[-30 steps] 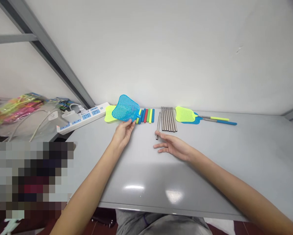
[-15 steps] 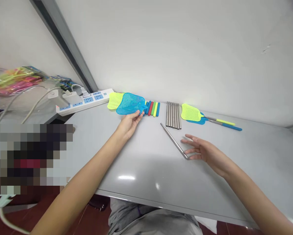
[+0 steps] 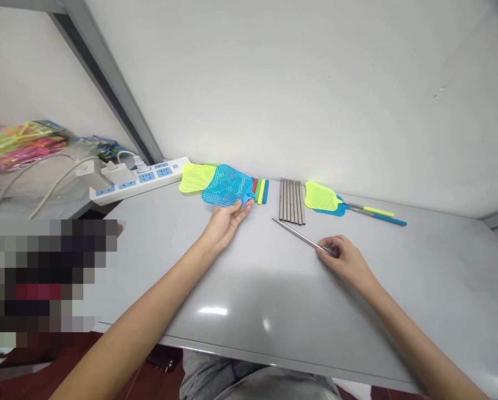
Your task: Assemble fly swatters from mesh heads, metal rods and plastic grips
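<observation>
At your grey table (image 3: 257, 303) by a white wall (image 3: 273, 89), left hand (image 3: 224, 226) holds blue mesh paddle (image 3: 227, 186), right hand (image 3: 347, 261) grips silver metal stick (image 3: 296, 233)

The single rod (image 3: 295, 231) is smooth, shiny metal, the row of tubes (image 3: 292, 201) duller metal; the blue swatter head (image 3: 227, 186) is perforated plastic, the worktop (image 3: 240, 289) glossy, the power strip (image 3: 176, 167) smooth plastic, the packets (image 3: 28, 145) crinkly clear film

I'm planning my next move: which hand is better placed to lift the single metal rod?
The right hand, probably: it grips the near end of the metal rod, while the left hand holds the blue swatter head.
</observation>
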